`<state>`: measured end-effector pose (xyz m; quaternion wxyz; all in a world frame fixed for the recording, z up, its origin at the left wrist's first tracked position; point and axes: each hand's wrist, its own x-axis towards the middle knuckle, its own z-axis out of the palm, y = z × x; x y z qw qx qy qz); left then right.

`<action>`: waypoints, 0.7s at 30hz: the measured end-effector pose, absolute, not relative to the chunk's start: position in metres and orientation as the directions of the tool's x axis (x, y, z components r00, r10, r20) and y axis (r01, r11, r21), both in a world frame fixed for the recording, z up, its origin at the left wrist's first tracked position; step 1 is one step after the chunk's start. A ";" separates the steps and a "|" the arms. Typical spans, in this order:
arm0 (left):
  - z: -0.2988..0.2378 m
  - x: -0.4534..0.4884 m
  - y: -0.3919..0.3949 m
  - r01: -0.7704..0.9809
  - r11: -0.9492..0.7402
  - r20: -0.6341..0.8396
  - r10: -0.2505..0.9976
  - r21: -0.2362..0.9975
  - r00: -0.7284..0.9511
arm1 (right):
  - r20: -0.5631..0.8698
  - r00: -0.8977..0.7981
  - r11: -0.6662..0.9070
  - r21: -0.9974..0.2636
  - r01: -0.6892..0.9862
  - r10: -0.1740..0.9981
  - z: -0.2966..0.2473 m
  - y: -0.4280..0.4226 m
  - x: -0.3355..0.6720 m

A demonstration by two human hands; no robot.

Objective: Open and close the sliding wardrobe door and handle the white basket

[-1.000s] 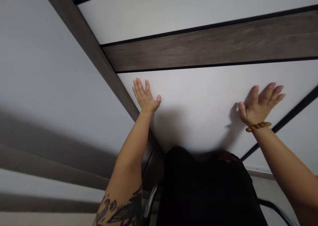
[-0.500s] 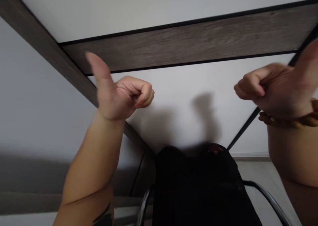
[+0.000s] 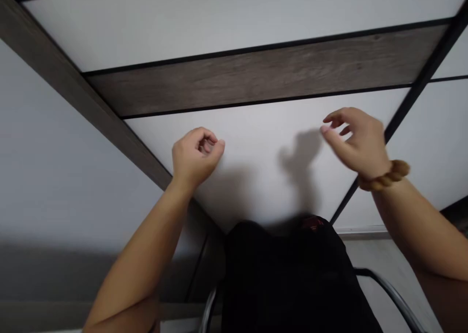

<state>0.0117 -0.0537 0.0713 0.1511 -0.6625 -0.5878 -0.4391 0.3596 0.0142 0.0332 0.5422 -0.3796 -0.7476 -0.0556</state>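
Observation:
My left hand (image 3: 192, 156) is raised in front of the white panel (image 3: 263, 143). Its fingers are curled round to the thumb, and nothing shows inside. To the right, my right hand (image 3: 363, 140) hangs in the air with loosely bent fingers, a gap between thumb and forefinger, and nothing held. A brown beaded bracelet (image 3: 383, 177) circles my right wrist. Both hands look apart from the panel, on which dark shadows fall between them.
A grey-brown wood-look strip (image 3: 256, 74) edged in black crosses the white door. Its wooden frame (image 3: 91, 104) runs down the left, beside a grey wall (image 3: 54, 177). Below are my black-clad legs (image 3: 285, 274) and a curved metal chair armrest (image 3: 395, 296).
Both thumbs have come down from pointing up toward the fingers. My right hand has turned, moved left, and its fist has loosened. The view has shifted slightly.

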 end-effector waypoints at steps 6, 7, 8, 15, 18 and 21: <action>0.014 -0.062 -0.022 0.988 -0.026 0.880 0.460 0.151 -0.122 | 0.868 -0.216 0.498 -0.042 0.866 0.448 -0.039 0.059 0.352; 0.009 -0.072 -0.019 0.984 -0.014 0.868 0.473 0.175 -0.148 | 0.864 -0.223 0.495 -0.034 0.868 0.451 -0.046 0.064 0.350; 0.006 -0.078 -0.015 0.980 -0.005 0.855 0.490 0.201 -0.173 | 0.863 -0.229 0.499 -0.030 0.866 0.450 -0.052 0.069 0.347; -0.011 -0.081 0.007 0.962 0.049 0.780 0.575 0.270 -0.248 | 0.858 -0.238 0.510 -0.032 0.860 0.454 -0.073 0.100 0.331; -0.013 -0.081 0.008 0.964 0.042 0.794 0.558 0.264 -0.242 | 0.866 -0.217 0.493 -0.038 0.869 0.450 -0.078 0.107 0.331; -0.013 -0.084 0.002 0.973 0.026 0.816 0.540 0.229 -0.206 | 0.872 -0.210 0.487 -0.037 0.873 0.443 -0.081 0.112 0.334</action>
